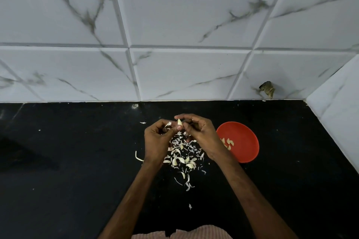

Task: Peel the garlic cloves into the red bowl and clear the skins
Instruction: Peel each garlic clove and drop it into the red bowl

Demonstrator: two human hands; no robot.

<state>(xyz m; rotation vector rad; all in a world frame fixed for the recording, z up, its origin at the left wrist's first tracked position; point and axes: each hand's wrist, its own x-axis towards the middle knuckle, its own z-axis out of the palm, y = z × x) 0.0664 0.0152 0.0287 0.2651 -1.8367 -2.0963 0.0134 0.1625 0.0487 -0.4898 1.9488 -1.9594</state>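
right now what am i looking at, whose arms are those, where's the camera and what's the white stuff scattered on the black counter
There is no machine here. This is one picture from a wide-angle camera worn on a person's head, looking forward and down, so the two bare arms reaching up from the bottom are the wearer's own. The left hand and right hand together pinch a pale garlic clove, which looks partly peeled. The white scraps under the hands are a pile of papery garlic skins lying on the black stone counter. To the right sits a round red plastic bowl holding a few peeled cloves. Behind is a white marble-patterned tile wall.
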